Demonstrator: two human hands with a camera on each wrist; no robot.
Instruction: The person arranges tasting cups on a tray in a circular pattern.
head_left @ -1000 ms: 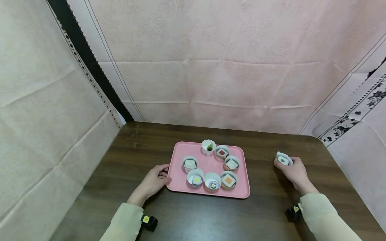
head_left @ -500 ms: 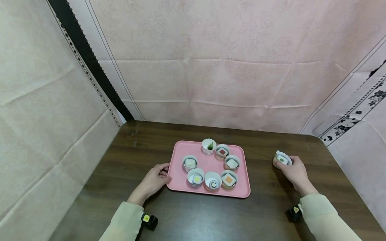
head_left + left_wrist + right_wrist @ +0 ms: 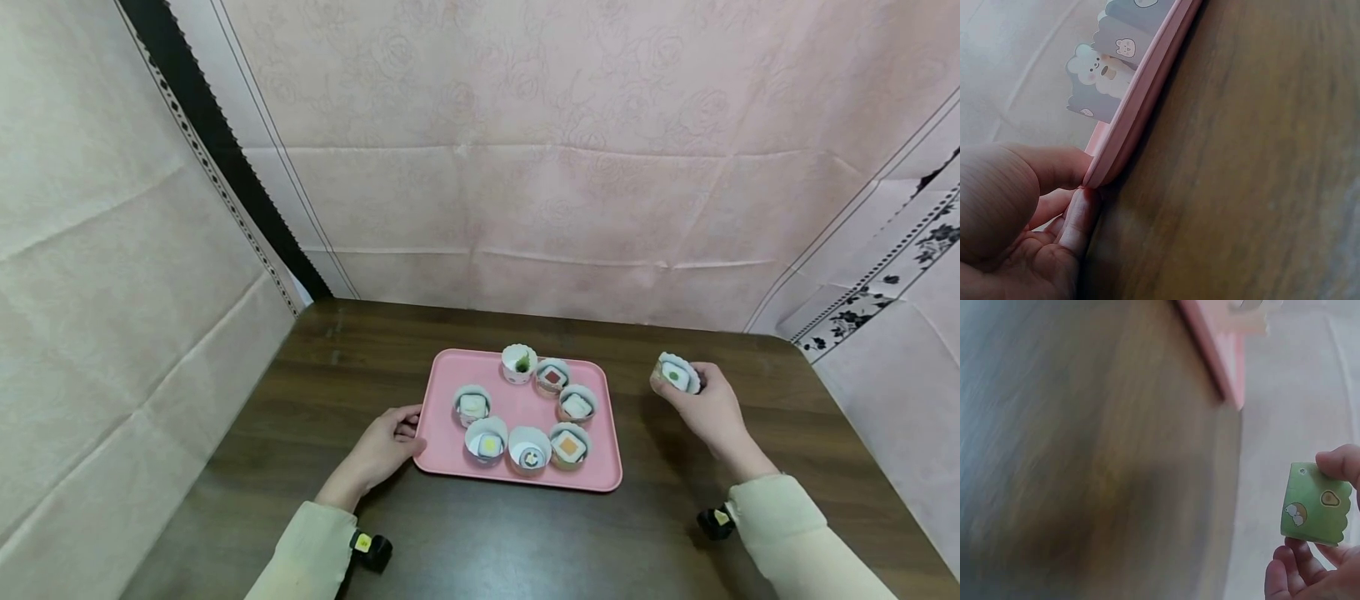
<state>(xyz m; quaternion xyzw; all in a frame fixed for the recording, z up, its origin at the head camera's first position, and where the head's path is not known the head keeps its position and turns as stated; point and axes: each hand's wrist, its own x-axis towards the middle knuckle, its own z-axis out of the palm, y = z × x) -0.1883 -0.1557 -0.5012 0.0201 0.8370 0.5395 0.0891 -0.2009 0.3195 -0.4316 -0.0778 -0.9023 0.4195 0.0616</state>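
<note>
My left hand [image 3: 384,450] pinches the left rim of a pink tray [image 3: 513,408], its thumb over the edge and fingers below in the left wrist view. Several scalloped paper cups stand on the tray. Most contain a small whitish piece, such as the cup with an orange-centred square [image 3: 569,448]; the back cup [image 3: 519,367] shows something green inside. To the right of the tray, my right hand [image 3: 711,410] grips another paper cup [image 3: 1310,506], green with an avocado print in the right wrist view. A white piece with a green mark [image 3: 674,374] sits inside it.
The dark wooden table [image 3: 360,350] runs back to a pale patterned cloth [image 3: 525,233]. More cloth [image 3: 135,333] hangs at the left and right sides. A black camera [image 3: 372,552] is strapped to each wrist.
My right hand has moved left and slightly farther back with the cup, nearer the tray. My left hand and the tray have stayed in place.
</note>
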